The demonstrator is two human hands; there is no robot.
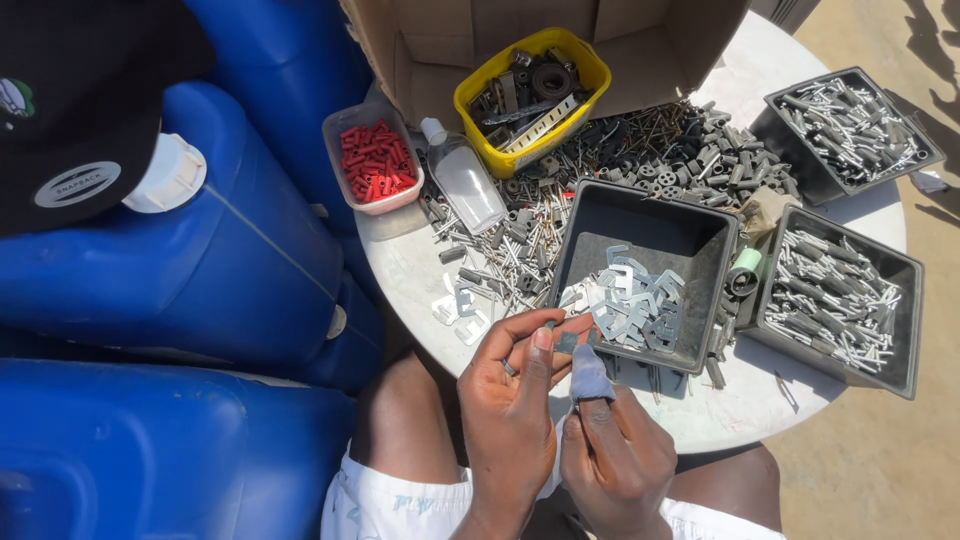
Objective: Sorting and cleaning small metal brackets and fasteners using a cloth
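Observation:
My left hand (512,395) pinches a small flat grey metal piece (566,341) between thumb and fingers, just in front of the round white table (410,270). My right hand (615,455) sits below and beside it, with a grey-blue cloth (588,373) wrapped over a fingertip that touches the metal piece. Right behind both hands stands a black tray (650,225) holding several flat grey metal clips (630,300).
Two more black trays of metal pins (835,295) (850,125) stand at the right. A yellow tub of parts (530,85), a pink tub of red plugs (375,160), a clear bottle (465,180) and loose hardware (660,150) cover the table. Blue jerrycans (190,270) crowd the left.

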